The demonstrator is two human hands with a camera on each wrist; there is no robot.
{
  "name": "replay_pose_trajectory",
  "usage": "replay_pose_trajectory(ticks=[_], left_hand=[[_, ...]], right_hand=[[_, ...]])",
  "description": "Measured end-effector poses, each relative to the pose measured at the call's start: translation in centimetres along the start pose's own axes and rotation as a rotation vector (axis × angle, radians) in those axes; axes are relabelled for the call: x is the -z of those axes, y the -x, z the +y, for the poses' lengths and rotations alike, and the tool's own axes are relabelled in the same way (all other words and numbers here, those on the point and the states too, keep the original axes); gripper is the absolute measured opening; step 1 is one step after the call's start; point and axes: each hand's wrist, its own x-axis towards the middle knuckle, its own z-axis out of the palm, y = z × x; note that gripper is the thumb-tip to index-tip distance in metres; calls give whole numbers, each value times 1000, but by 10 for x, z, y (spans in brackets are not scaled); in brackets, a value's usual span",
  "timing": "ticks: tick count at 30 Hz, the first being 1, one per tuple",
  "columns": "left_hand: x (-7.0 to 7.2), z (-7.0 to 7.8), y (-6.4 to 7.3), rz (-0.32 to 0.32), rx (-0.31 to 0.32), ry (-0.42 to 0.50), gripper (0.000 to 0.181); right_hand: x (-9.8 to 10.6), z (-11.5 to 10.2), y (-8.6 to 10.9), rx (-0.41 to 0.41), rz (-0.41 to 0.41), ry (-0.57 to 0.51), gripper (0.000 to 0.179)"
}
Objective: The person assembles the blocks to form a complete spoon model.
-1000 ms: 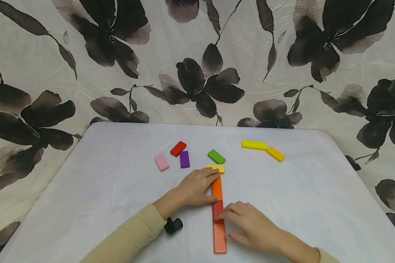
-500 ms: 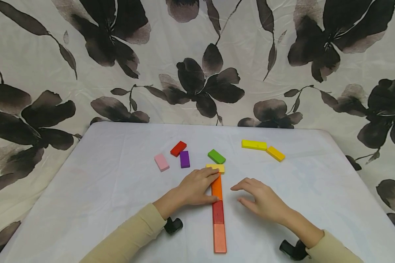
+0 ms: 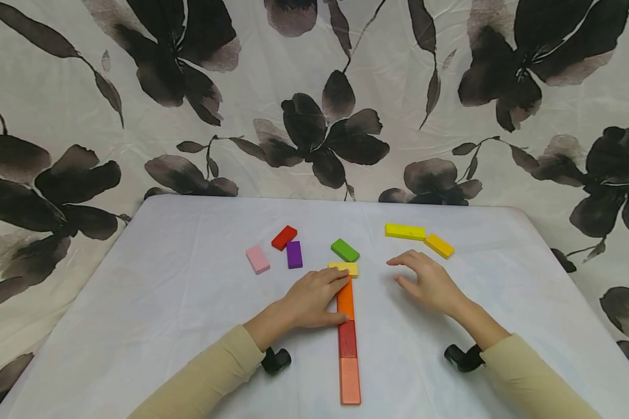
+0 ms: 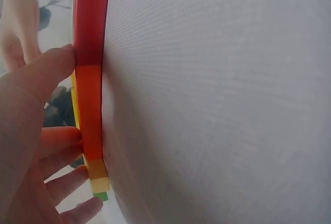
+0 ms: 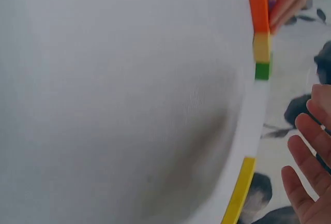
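Coloured blocks lie end to end in a line: a salmon block [image 3: 350, 381] nearest, then a red block [image 3: 347, 339] and an orange block [image 3: 345, 299]. A pale yellow block [image 3: 344, 268] lies crosswise at the far end. My left hand [image 3: 310, 298] rests on the line, thumb by the red-orange joint and fingertips near the orange-yellow joint. In the left wrist view, its fingers [image 4: 59, 141] extend along the blocks. My right hand [image 3: 431, 282] hovers holding nothing, its fingers loosely bent, just short of a long yellow block [image 3: 405, 231] and a shorter yellow block [image 3: 439, 246].
Just beyond the line lies a green block [image 3: 345, 249]. Toward the back left are a red block [image 3: 284, 238], a purple block [image 3: 294, 255] and a pink block [image 3: 257, 259]. The white table [image 3: 188, 244] ends before a floral cloth [image 3: 272, 52].
My right hand has left the red block in the line and moved away and to the right, toward the yellow blocks. My left hand and the blocks stay put.
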Motion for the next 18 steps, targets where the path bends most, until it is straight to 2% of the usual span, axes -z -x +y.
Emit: replay_pose_trajectory(ticks=[10, 18], left_hand=[[-1, -1, 0, 8, -7, 7, 73], [0, -1, 0, 5, -6, 9, 73]], right_hand=[[4, 40, -21, -92, 12, 26, 28], [9, 62, -36, -198, 8, 58, 31]])
